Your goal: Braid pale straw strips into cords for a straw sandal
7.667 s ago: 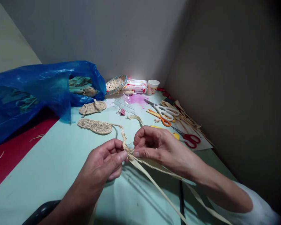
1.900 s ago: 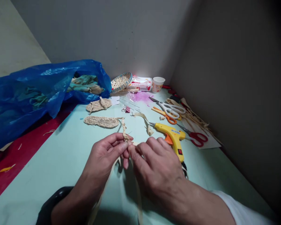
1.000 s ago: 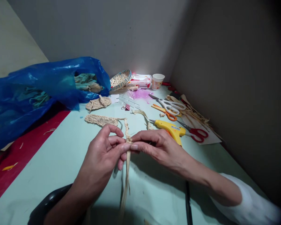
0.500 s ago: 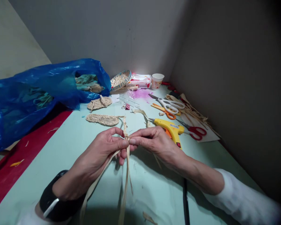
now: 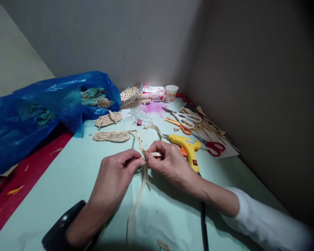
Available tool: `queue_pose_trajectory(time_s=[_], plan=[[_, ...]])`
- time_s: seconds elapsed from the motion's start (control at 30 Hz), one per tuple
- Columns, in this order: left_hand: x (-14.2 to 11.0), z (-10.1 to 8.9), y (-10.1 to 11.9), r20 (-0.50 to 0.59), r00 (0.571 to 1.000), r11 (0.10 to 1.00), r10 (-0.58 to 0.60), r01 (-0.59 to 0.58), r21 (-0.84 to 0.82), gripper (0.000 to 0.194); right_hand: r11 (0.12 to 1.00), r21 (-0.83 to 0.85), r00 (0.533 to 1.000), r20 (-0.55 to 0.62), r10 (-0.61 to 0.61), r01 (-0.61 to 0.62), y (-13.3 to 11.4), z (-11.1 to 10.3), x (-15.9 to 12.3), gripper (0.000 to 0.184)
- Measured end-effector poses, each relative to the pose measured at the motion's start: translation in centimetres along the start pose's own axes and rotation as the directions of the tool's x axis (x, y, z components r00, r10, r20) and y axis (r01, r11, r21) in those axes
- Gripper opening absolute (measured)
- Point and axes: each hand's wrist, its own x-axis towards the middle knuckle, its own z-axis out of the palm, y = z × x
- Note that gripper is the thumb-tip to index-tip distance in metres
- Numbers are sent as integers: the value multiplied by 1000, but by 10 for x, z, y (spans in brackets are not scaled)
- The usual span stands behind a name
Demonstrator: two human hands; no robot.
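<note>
Pale straw-like strands form a narrow braid [image 5: 139,140], which runs from a small woven sole [image 5: 112,136] down to my fingers. My left hand [image 5: 117,170] pinches a strand at the lower end of the braid. Close against it, my right hand [image 5: 170,162] is also closed, with a flat strand passing between thumb and fingers. A loose strand [image 5: 136,202] hangs from the braid toward me. Behind the sole lies a small woven slipper [image 5: 108,119] with a strap. Just right of my right hand is a yellow glue gun [image 5: 187,144].
White-handled scissors [image 5: 184,118], orange-handled scissors [image 5: 184,128] and red-handled scissors [image 5: 214,147] lie at right beside loose straw strips [image 5: 211,123]. A blue plastic bag [image 5: 49,94] fills the left. At the back stand a basket [image 5: 131,93], tissue pack [image 5: 154,94] and paper cup [image 5: 171,93].
My left hand has turned knuckles-up and shifted its pinch on the strands. My right hand now has a flat strand drawn out to the right. The view has shifted slightly.
</note>
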Motion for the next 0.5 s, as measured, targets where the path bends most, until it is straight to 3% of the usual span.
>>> queue_pose_trajectory(time_s=[0.13,0.27,0.37,0.5], plan=[[-5,1,5,-81,987,989,138,-132,72,16,988,-136,996,-46,-75,68,-5,0,-2,12],[-12,7,9,-168,945,952,280,-251,173,10,985,-136,990,-78,-116,105,-10,1,-3,18],[-17,12,7,-191,856,842,480,-387,376,9,991,-76,989,-96,-116,109,-10,2,-1,18],[-21,20,-1,-143,656,572,741,-505,647,14,995,87,995,-88,-38,46,-8,3,3,18]])
